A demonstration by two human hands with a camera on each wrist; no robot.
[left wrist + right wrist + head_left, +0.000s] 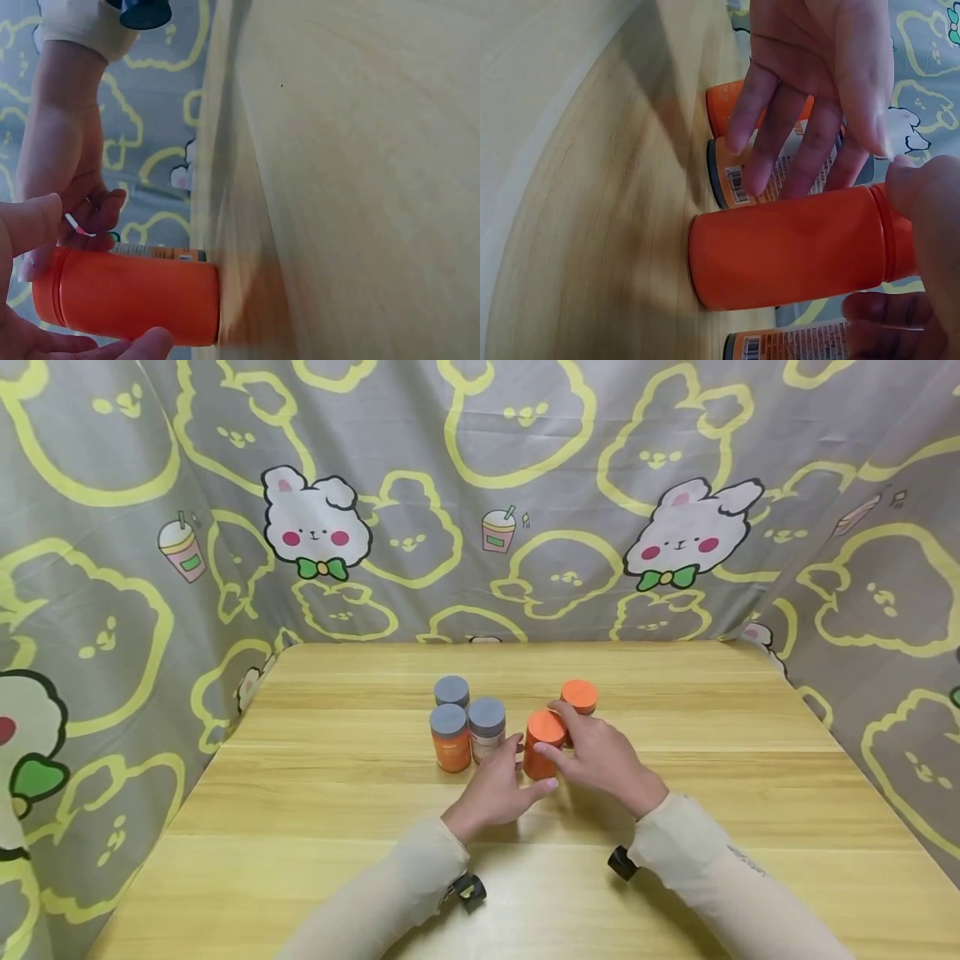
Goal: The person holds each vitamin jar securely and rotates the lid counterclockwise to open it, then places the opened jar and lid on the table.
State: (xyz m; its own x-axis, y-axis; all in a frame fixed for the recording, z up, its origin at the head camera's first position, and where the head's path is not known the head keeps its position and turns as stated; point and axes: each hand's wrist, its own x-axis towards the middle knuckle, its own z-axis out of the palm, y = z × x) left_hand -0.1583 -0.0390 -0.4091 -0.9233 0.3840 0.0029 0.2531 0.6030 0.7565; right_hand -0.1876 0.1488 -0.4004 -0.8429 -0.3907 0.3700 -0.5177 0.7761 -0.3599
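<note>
The right hand [606, 762] grips an orange jar [542, 758] at its orange lid, thumb on the near side and fingers around the far side. This jar stands upright on the table. Just to its left is the left hand [495, 789], thumb apart and fingers extended. In the right wrist view the left hand's fingers [784, 142] are spread beside the orange jar [787, 251]. The left wrist view shows the left thumb [30, 225] near the lid and a fingertip at the jar's side. Behind the right hand stands a second orange-lidded jar [579, 697], partly hidden.
Three grey-lidded jars cluster left of the hands: a front orange one [452, 747], one with a pale label [487, 718] and one behind [452, 689]. The wooden table [315, 777] meets a patterned curtain [465, 568] at the back and sides.
</note>
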